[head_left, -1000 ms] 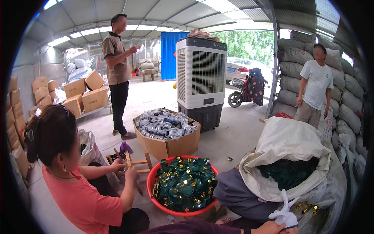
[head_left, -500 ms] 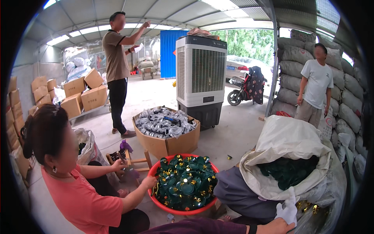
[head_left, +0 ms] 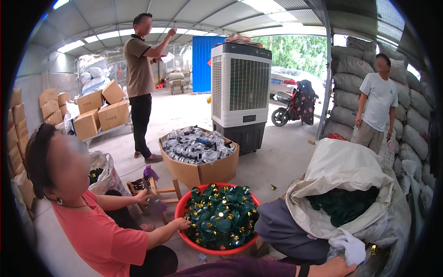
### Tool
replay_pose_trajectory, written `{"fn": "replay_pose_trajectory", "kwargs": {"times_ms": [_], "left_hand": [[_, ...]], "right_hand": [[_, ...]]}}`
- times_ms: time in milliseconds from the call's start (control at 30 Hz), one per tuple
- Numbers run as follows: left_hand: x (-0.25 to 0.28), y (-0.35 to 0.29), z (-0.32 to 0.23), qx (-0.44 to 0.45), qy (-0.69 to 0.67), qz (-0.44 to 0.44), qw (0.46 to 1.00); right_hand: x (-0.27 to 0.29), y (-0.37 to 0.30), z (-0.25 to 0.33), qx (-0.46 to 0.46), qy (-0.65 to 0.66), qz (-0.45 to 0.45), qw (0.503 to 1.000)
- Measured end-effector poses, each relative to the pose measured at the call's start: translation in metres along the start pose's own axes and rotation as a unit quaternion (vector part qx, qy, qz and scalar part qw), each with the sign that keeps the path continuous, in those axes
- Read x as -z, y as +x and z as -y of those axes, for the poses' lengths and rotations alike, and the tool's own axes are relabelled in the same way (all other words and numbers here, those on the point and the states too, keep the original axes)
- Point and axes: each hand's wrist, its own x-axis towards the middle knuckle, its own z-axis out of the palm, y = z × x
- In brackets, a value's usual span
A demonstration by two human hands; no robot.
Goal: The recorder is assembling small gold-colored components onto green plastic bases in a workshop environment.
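My left arm, in a purple sleeve with a black wristband, reaches across the lower edge to the right. At its end my left hand [head_left: 336, 267] is closed at the edge of a white glove [head_left: 354, 248]. Whether my right hand is inside that glove I cannot make out. Just beyond it a large white woven sack [head_left: 344, 159] lies open, with dark green round pieces [head_left: 344, 203] inside. Gold-coloured bits [head_left: 373, 249] lie on clear plastic beside the glove. Left of the sack, a red basin [head_left: 185, 239] is heaped with green discs bearing gold clips [head_left: 224, 224].
A seated co-worker in a coral shirt [head_left: 99, 226] has a hand at the basin. Behind it stand a carton of plastic-wrapped parts [head_left: 198, 171], an air cooler [head_left: 240, 92] and a small wooden chair [head_left: 168, 189]. Two people stand farther off; stacked sacks [head_left: 348, 83] line the right.
The white glove has shifted right and lower, its fingers no longer pointing up. My left hand has moved slightly right. The seated co-worker has turned their head toward me.
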Motion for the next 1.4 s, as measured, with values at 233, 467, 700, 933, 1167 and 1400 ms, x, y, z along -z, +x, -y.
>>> {"fn": "replay_pose_trajectory", "kwargs": {"times_ms": [233, 467, 700, 933, 1167, 1400], "left_hand": [[-0.015, -0.006, -0.015, -0.062, -0.064, 0.029, 0.996], [-0.025, -0.014, -0.013, 0.002, -0.115, 0.028, 0.993], [-0.014, -0.015, -0.004, 0.052, -0.080, 0.030, 0.995], [-0.006, 0.000, -0.002, -0.014, -0.050, -0.187, 0.981], [-0.004, 0.002, 0.007, 0.167, -0.243, -0.084, 0.952], [-0.002, 0.005, 0.016, 0.172, -0.268, -0.014, 0.948]], "right_hand": [[-0.001, -0.038, 0.012, 0.128, -0.259, -0.073, 0.954], [-0.011, -0.026, 0.012, -0.012, 0.232, -0.302, 0.924], [-0.013, -0.014, 0.008, -0.031, 0.078, -0.273, 0.958], [0.004, -0.006, -0.010, 0.004, 0.056, -0.379, 0.924], [0.013, -0.003, -0.032, 0.044, -0.004, -0.406, 0.913], [-0.015, 0.007, 0.112, -0.018, 0.188, -0.279, 0.942]]}}
